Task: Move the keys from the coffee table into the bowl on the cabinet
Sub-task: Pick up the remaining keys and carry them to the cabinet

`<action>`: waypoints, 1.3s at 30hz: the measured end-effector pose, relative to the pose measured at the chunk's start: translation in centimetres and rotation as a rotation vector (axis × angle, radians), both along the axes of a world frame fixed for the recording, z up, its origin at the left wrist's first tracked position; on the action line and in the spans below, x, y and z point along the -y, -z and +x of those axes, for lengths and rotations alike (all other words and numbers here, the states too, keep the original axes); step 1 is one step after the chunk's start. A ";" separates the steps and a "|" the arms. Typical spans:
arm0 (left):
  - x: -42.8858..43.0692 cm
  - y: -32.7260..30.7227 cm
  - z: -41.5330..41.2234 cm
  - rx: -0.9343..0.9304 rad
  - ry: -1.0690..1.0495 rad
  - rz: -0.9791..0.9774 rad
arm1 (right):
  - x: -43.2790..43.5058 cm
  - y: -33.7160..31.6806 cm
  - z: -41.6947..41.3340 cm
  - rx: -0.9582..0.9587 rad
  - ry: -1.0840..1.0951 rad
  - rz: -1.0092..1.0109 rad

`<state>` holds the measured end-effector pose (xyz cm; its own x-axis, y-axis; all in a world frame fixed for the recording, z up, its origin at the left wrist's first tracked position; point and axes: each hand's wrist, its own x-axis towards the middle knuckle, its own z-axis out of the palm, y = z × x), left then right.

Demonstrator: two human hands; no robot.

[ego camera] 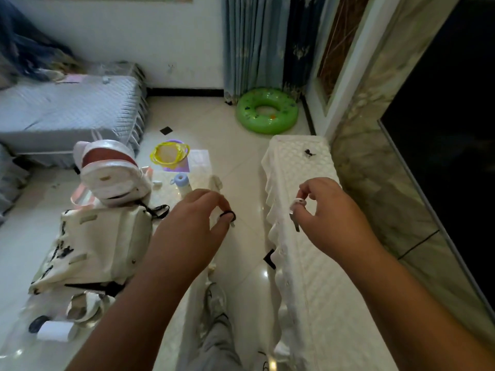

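Observation:
My left hand (198, 223) pinches a black-headed key (229, 216) between thumb and fingers, held over the gap between the coffee table and the cabinet. My right hand (329, 218) grips a white-headed key (296, 210) whose metal blade hangs down, over the cabinet (308, 263), which is draped in a white quilted lace cloth. A small dark object (308, 153) lies near the cabinet's far end. No bowl shows on the cabinet. The glass coffee table (171, 199) lies to the left.
On the coffee table stand a white backpack (115, 175), a white printed bag (93, 247), a blue-capped bottle (182, 183) and a paper roll (55, 330). A yellow basket (169, 153) and green swim ring (266, 111) sit on the floor. A grey sofa (67, 113) is at left.

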<state>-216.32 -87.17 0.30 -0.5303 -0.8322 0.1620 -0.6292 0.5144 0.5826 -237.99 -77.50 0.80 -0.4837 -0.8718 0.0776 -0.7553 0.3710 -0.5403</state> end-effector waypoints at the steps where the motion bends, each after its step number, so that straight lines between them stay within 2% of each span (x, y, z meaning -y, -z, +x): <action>1: 0.8 0.0 -0.5 0.000 0.004 -0.003 | 0.6 0.1 -0.4 -0.001 0.008 0.001; 18: 21.7 0.8 -3.8 -0.075 0.089 0.061 | 18.0 0.2 -2.4 -0.048 0.114 0.019; 25: 25.3 2.7 -3.9 0.005 0.079 0.123 | 22.7 1.9 -2.8 -0.017 0.096 0.089; 39: 35.9 2.8 -14.6 0.074 0.029 0.081 | 35.7 4.5 -14.0 0.067 0.000 0.089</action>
<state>-230.90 -123.06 -2.48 -0.5624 -0.8251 0.0545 -0.6577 0.4864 0.5752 -251.96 -113.18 -3.66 -0.4851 -0.8738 -0.0327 -0.7187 0.4197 -0.5544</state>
